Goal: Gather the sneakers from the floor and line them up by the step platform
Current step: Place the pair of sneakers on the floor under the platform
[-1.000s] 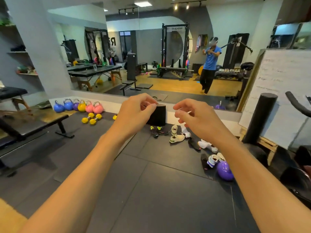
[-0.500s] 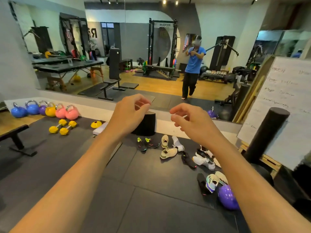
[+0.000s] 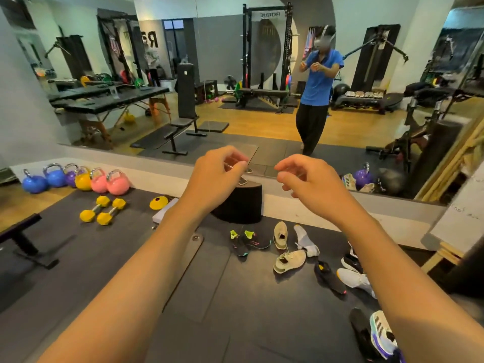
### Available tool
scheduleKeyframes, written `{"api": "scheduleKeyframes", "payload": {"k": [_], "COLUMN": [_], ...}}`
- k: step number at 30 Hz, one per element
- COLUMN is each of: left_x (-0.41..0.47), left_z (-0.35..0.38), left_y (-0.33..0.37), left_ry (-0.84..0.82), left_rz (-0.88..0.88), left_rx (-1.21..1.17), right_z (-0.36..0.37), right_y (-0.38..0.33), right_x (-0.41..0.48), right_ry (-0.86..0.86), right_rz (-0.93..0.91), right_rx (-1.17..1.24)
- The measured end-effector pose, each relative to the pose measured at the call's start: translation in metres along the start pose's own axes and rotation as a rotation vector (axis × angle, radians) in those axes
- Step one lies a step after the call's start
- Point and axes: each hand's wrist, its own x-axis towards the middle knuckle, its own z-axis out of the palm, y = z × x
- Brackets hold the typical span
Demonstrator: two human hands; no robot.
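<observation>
**Sneakers wait below two empty hands**

The left hand (image 3: pixel 218 179) and the right hand (image 3: pixel 313 186) hover with loosely curled fingers, gripping nothing visible. Beige knit sneakers (image 3: pixel 289 261) lie on the black rubber floor (image 3: pixel 235 310) below, between the wrists. Others are scattered under the right forearm. Best to crouch, pinch the heel collars and lift matched pairs.

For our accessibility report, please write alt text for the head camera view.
The left hand and right hand are raised, fingers loosely curled, above a dark gym floor where sneakers lie scattered near a black block; coloured kettlebells stand by the wall mirror.
</observation>
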Motion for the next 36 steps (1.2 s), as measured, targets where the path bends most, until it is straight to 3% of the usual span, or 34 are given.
{"api": "scheduleKeyframes", "payload": {"k": [10,20,29,36], "left_x": [0.17,0.336,0.445,0.469], "left_z": [0.043,0.119,0.227,0.341], "left_y": [-0.16,-0.295,-0.428,-0.572], "left_ry": [-0.068,-0.272,-0.411,-0.497], "left_rz": [-0.068,-0.053,-0.09,-0.181], "left_rx": [-0.015,-0.065,-0.079,-0.029], "right_z": [0.092,0.163,0.259,0.375], "right_y": [0.071,0.157,0.29,0.416], "right_x": [0.199,0.358,0.485,0.521], "right_ry": [-0.054,0.014,0.013,0.014], "right_rz": [0.057,0.253,0.44,0.692], "right_rx": [-0.033,-0.093,-0.015,0.004]}}
